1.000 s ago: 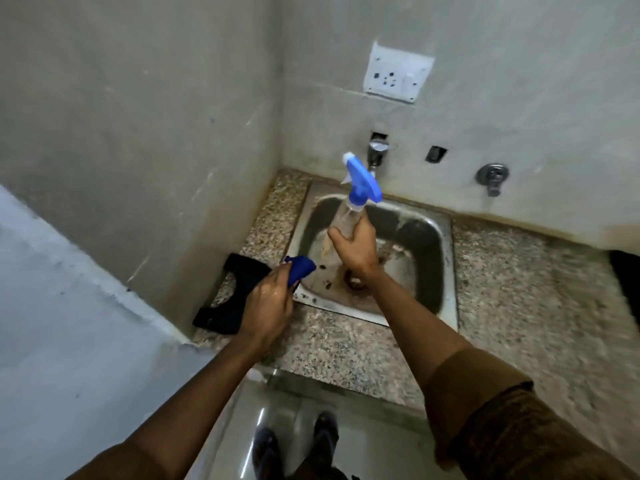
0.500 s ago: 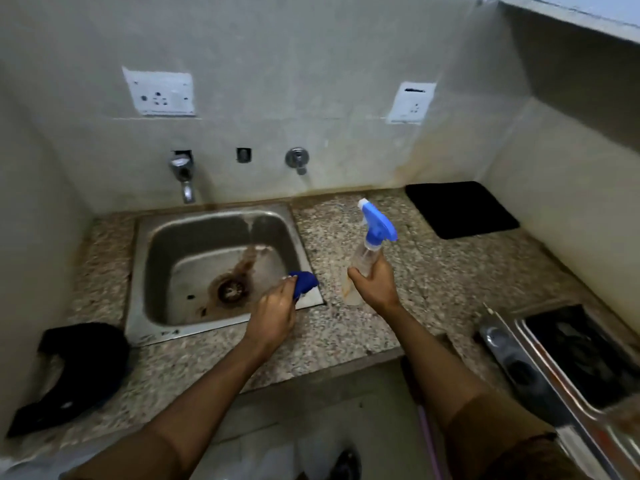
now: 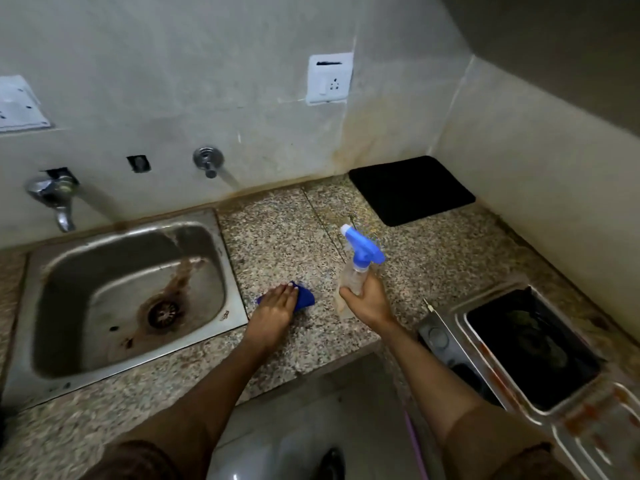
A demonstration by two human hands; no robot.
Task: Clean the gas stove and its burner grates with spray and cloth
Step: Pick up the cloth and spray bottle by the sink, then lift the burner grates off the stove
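Note:
My right hand [image 3: 367,301] grips a clear spray bottle [image 3: 355,275] with a blue trigger head, held upright above the granite counter [image 3: 287,237]. My left hand [image 3: 273,311] lies on a blue cloth [image 3: 304,296] that sits on the counter just right of the sink. Its fingers are straight over the cloth. The steel gas stove [image 3: 450,344] stands at the lower right, with a dark square opening [image 3: 530,344] in its stained top. No burner grate shows on the stove.
A stained steel sink [image 3: 52,268] fills the left, with a tap [image 3: 57,199] on the wall above it. A black mat [image 3: 412,188] lies in the back right corner. A second tap fitting [image 3: 207,160] and a socket [image 3: 330,77] are on the wall.
The view has swung right from the sink to the stove. My left hand moved the blue cloth from the sink's rim onto the counter. The spray bottle travelled right with my right hand.

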